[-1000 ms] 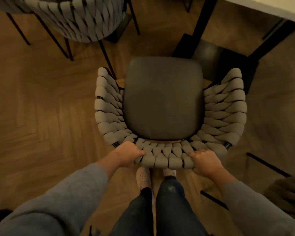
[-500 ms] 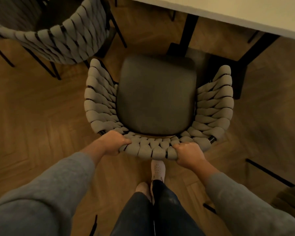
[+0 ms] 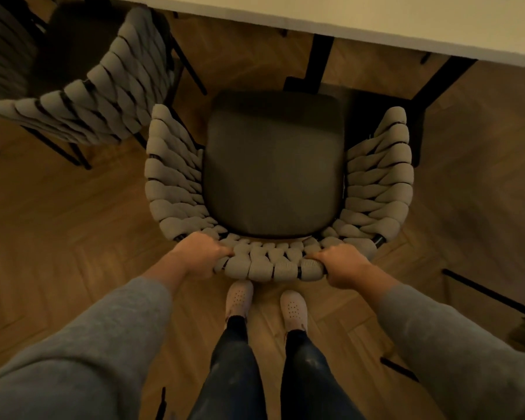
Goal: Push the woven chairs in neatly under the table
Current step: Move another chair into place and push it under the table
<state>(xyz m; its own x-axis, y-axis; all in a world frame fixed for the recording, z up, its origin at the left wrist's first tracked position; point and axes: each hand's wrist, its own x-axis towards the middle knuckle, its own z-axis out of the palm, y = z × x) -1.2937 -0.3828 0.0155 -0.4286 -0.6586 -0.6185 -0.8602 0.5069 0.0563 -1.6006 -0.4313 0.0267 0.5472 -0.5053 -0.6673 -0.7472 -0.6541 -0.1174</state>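
Note:
A woven chair point(image 3: 273, 265) with a grey braided back and a dark seat cushion stands in front of me, facing the table. My left hand point(image 3: 202, 256) grips the left part of its top rail, fingers curled over the weave. My right hand point(image 3: 341, 265) grips the right part of the same rail. The pale tabletop point(image 3: 376, 16) runs across the top of the view, its edge just beyond the front of the seat. A black table leg point(image 3: 319, 62) stands behind the seat.
A second woven chair point(image 3: 103, 95) stands at the upper left, close to the first chair's left arm. Another dark chair's legs point(image 3: 491, 295) and part of its weave show at the right edge. My feet point(image 3: 238, 298) stand just behind the chair on the herringbone wood floor.
The chair has moved forward toward the table with both hands on its rail. I have stepped after it, and more of the tabletop and the left chair shows.

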